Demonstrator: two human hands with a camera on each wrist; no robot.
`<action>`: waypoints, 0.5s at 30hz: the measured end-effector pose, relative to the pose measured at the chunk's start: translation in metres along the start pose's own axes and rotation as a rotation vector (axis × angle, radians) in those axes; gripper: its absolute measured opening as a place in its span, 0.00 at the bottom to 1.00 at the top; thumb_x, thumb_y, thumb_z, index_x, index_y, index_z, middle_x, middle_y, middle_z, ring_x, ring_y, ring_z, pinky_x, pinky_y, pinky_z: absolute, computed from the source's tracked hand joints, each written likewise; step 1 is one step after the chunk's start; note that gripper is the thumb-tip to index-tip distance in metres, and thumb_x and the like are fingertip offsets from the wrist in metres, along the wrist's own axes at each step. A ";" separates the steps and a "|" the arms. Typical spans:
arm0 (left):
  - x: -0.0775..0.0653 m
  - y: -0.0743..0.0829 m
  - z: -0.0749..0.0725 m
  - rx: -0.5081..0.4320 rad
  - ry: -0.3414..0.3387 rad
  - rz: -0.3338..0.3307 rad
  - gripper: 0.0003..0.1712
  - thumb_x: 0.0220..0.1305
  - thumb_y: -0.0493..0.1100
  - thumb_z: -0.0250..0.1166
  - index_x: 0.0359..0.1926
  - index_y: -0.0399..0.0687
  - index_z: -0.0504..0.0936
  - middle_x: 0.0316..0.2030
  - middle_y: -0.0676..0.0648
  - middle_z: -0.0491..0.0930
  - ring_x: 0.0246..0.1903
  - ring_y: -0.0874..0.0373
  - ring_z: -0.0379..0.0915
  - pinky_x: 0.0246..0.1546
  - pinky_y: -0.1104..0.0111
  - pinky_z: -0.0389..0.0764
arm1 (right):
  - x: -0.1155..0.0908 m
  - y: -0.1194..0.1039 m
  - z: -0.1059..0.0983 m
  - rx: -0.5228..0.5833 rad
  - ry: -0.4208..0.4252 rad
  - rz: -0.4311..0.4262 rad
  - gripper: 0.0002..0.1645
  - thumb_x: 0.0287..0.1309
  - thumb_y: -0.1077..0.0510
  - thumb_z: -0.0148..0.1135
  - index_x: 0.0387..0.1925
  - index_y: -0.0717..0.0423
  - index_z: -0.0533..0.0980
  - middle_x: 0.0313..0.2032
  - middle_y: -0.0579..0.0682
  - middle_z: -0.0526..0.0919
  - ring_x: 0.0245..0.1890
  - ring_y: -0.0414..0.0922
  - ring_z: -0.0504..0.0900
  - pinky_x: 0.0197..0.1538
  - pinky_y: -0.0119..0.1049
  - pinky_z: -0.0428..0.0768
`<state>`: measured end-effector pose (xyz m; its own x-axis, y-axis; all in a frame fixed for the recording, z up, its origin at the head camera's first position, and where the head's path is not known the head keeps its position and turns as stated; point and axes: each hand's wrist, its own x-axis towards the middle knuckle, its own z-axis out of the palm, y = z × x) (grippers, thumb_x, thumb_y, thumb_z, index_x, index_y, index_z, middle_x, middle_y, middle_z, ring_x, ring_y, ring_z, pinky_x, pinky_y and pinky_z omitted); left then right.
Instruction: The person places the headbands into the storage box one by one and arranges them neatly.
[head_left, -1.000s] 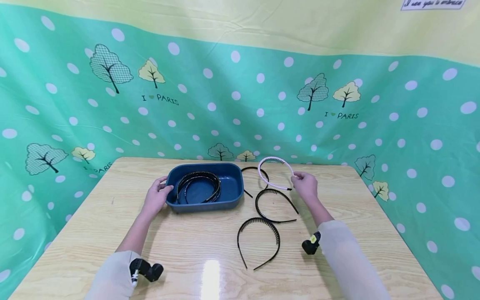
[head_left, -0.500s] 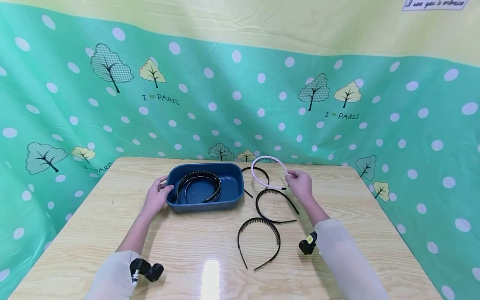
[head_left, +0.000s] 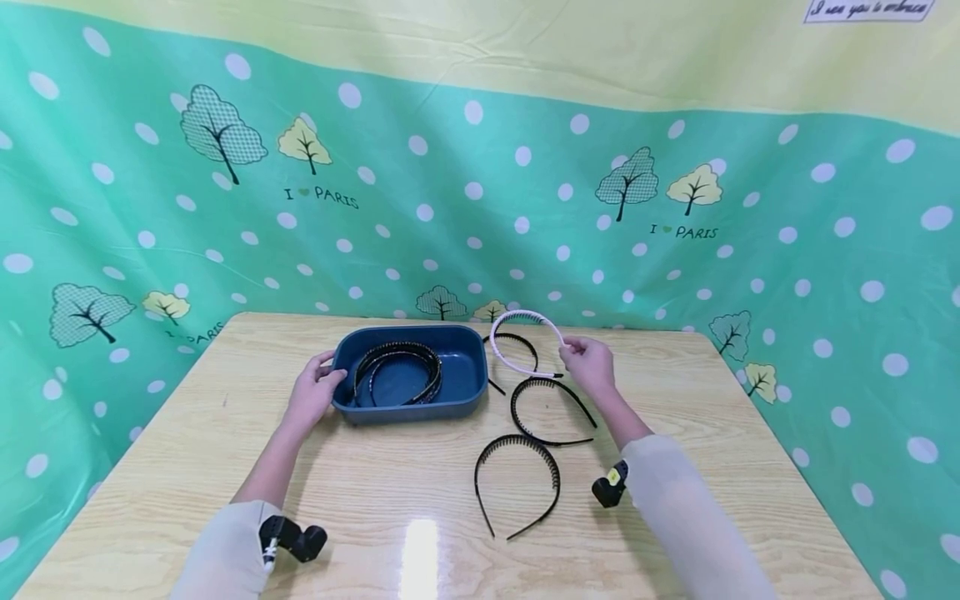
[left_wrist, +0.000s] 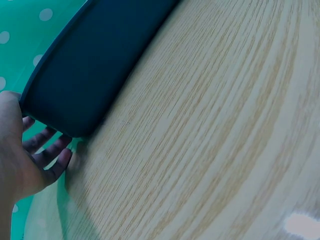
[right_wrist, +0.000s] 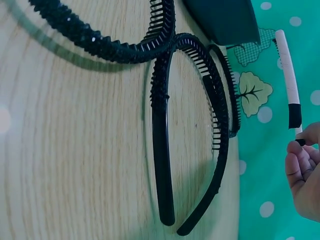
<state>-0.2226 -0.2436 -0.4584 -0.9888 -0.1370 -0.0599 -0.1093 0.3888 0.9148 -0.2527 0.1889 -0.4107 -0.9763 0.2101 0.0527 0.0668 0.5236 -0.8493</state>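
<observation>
A dark blue tub (head_left: 468, 408) stands at the back of the table, with several dark headbands (head_left: 438, 375) lying in it. My left hand (head_left: 311, 392) grips its left end, thumb at the rim and fingers against the outer wall. With my right hand (head_left: 590, 367) I pinch a pale pink toothed headband (right_wrist: 288, 70) near one black-tipped end. It is raised right of the tub and overlaps a black headband (head_left: 536, 354) behind it in the head view. Two more black headbands lie closer: a middle one (head_left: 516, 408) and a front one (head_left: 557, 479).
The light wooden table (head_left: 360, 508) reaches back to a green dotted curtain (head_left: 480, 208). Both wrists carry small black cameras, such as the left wrist camera (head_left: 303, 544). In the right wrist view, a headband (right_wrist: 95, 42) with a sparkly surface lies nearest.
My right hand has moved left toward the tub with the pink headband, which now overlaps more of the rear black headband. The left hand and the tub have stayed in place.
</observation>
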 end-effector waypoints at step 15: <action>0.000 0.000 0.000 0.009 0.004 0.011 0.31 0.70 0.47 0.49 0.70 0.45 0.56 0.59 0.31 0.68 0.55 0.44 0.68 0.44 0.70 0.71 | 0.000 -0.014 0.017 -0.002 -0.033 -0.067 0.17 0.55 0.61 0.59 0.47 0.63 0.79 0.31 0.54 0.80 0.25 0.39 0.74 0.23 0.26 0.71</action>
<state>-0.2228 -0.2443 -0.4586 -0.9895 -0.1363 -0.0480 -0.0991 0.3982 0.9119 -0.2572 0.1670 -0.4077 -0.9849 0.1466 0.0921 0.0010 0.5369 -0.8436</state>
